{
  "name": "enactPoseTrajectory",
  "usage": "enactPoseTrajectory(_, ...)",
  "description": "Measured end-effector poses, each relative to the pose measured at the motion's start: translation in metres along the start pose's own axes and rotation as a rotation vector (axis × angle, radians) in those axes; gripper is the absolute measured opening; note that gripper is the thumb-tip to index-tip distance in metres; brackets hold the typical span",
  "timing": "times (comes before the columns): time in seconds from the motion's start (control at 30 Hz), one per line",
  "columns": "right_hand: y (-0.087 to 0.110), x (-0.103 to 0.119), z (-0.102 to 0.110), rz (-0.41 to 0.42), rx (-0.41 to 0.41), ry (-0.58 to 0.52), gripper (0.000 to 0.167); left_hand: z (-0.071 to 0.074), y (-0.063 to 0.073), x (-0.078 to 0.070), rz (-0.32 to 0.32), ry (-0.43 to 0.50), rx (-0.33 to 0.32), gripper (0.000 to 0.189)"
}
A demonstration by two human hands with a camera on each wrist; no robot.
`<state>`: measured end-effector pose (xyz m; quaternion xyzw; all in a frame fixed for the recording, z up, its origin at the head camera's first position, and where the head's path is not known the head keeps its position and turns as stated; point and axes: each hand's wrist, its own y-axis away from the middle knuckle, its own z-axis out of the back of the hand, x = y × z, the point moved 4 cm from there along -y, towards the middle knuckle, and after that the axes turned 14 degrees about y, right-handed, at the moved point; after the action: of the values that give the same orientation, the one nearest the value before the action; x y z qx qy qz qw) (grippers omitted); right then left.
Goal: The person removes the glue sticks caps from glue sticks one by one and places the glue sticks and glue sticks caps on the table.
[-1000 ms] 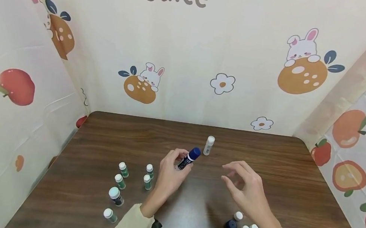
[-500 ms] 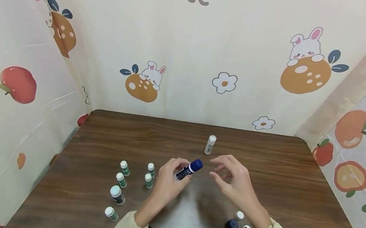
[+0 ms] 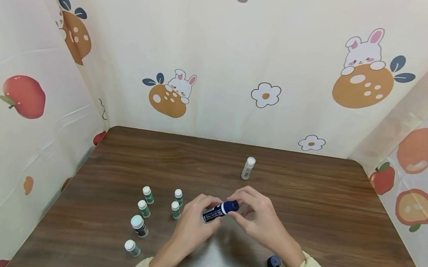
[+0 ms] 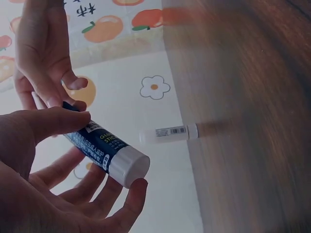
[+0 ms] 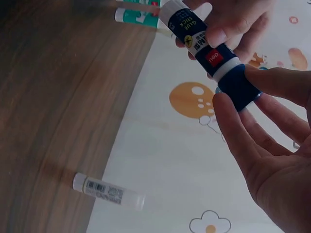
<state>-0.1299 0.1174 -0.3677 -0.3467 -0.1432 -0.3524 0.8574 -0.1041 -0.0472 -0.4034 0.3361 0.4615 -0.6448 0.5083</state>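
Note:
A dark blue glue stick [image 3: 213,213] with a blue cap [image 5: 238,87] is held tilted above the table. My left hand [image 3: 193,223] grips its body, thumb on one side and fingers curled round the other. The white base [image 4: 129,166] sticks out past the left fingers. At the other end my right hand [image 3: 261,218] pinches the blue cap between thumb and fingers. Behind the hands a slim white-capped glue stick [image 3: 248,168] stands upright on the table.
On the left of the wooden table [image 3: 148,152] stand several white-capped glue sticks, including a larger one [image 3: 139,226] and a green-labelled one [image 3: 143,208]. A loose dark blue cap [image 3: 273,262] lies by the right sleeve. Printed cloth [image 3: 222,64] walls the back and sides.
My right hand has moved left onto the blue cap and now pinches it. My left hand has lowered the glue stick and tipped it flatter toward the right.

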Motion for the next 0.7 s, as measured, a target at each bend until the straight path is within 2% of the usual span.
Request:
enactPoseTrajectory(0.37, 0.004, 0.004, -0.009, 0.033, 0.041, -0.043, 0.027, 0.008, 0.011, 0.005, 0.003, 0.018, 0.044, 0.027)
enactPoseTrajectory(0.53, 0.006, 0.005, -0.010, 0.069, 0.029, -0.057, 0.028, 0.010, 0.012, 0.006, -0.018, 0.041, 0.059, 0.027)
enactPoseTrajectory(0.7, 0.008, 0.008, -0.010, 0.078, 0.054, -0.063, 0.027, 0.012, 0.015, 0.008, -0.032, 0.049, 0.073, 0.026)
